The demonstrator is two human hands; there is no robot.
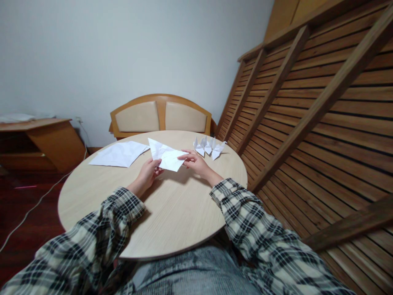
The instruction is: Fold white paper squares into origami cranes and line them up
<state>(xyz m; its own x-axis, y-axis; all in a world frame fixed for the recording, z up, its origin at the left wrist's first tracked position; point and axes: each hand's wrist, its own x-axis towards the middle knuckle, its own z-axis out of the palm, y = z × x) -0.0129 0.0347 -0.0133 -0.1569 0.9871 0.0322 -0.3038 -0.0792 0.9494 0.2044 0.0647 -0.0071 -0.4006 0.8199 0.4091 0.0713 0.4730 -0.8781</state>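
Note:
Between my two hands is a white sheet of paper point(167, 156), creased and roughly square, raised a little above the table. My left hand point(149, 172) grips its lower left edge, thumb on top and fingers underneath. At the right edge, my right hand point(196, 162) pinches the paper between thumb and fingers. Several folded paper cranes point(208, 146) stand close together on the table, just beyond my right hand. To the left lie more white paper sheets point(121, 154), with creases showing on top.
The round, light wooden table point(175, 217) is in front of my lap. A padded headboard point(161, 114) stands behind it against the wall. On the right leans a slatted wooden frame point(307, 123). A wooden desk point(49, 139) and a white cable point(39, 200) are at left.

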